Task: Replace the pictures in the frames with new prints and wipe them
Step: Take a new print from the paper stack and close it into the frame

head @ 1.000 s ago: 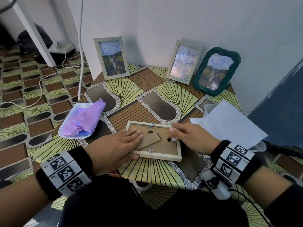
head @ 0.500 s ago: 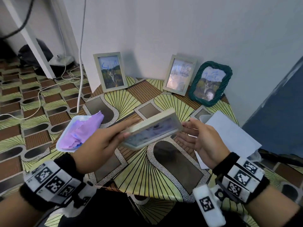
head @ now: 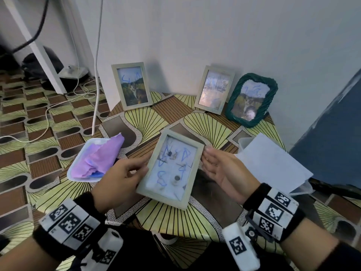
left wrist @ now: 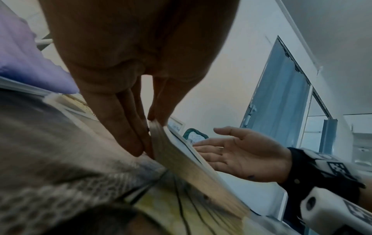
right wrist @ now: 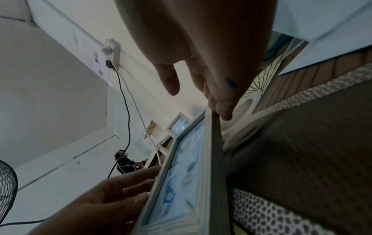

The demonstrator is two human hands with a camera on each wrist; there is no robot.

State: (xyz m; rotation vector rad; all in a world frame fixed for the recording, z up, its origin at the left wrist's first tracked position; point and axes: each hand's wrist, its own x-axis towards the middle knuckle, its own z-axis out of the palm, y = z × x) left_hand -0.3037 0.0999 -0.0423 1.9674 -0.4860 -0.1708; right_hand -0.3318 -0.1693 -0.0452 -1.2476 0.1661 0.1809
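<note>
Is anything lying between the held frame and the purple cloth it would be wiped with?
Nothing visible does. The left hand grips the frame by its left edge, and the purple cloth sits in the white tray just beyond that hand. The right hand is open at the frame's right edge.

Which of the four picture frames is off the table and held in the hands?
The pale wooden frame with blue scribbles on its glass, held between left hand and right hand. The other three stand against the wall.

No text, label or number is legible.
</note>
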